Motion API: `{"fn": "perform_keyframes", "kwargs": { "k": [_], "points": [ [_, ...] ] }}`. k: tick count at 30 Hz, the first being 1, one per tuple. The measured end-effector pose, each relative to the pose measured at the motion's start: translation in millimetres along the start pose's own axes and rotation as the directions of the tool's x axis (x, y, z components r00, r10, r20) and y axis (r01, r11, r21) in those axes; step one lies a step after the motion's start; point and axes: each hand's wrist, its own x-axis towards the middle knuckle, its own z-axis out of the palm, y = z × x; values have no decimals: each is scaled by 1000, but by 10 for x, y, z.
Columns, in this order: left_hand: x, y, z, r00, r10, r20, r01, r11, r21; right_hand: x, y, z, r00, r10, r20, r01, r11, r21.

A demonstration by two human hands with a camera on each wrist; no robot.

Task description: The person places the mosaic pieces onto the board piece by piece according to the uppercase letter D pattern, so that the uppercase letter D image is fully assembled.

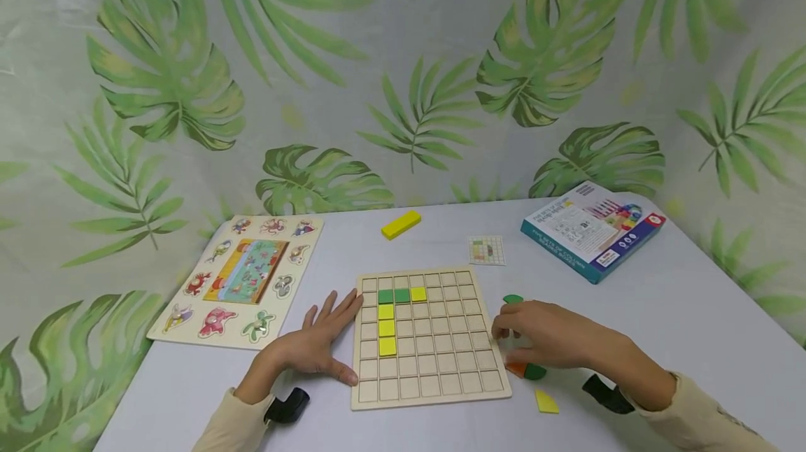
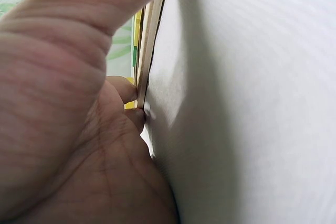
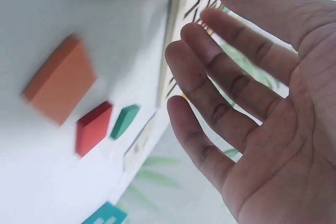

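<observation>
A pale grey-white backdrop (image 1: 403, 53) rises behind and along both sides of the table (image 1: 447, 431), printed with broad, split green leaves (image 1: 548, 39), slender feathery fronds (image 1: 415, 116) and faint yellowish blotches (image 1: 292, 115). The table has a plain white surface, its far edge running across just in front of the printed sheet. Light falls soft and fairly even, with a small glossy sheen at the upper left and a blurred-edged shadow on the white in the left wrist view.

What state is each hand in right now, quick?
Left hand: open, touching the wooden board.
Right hand: open, holding nothing I can see.
</observation>
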Motion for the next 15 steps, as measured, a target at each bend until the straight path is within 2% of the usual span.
{"fn": "perform_keyframes", "kwargs": {
  "k": [7,15],
  "points": [
    [-3,-19,14,1000,-5,-1,5,1000,10,-156,162,32,997,50,55,-53,996,67],
    [-6,-20,12,1000,4,0,-4,1000,17,-369,282,53,982,178,69,-181,983,41]
  ]
}}
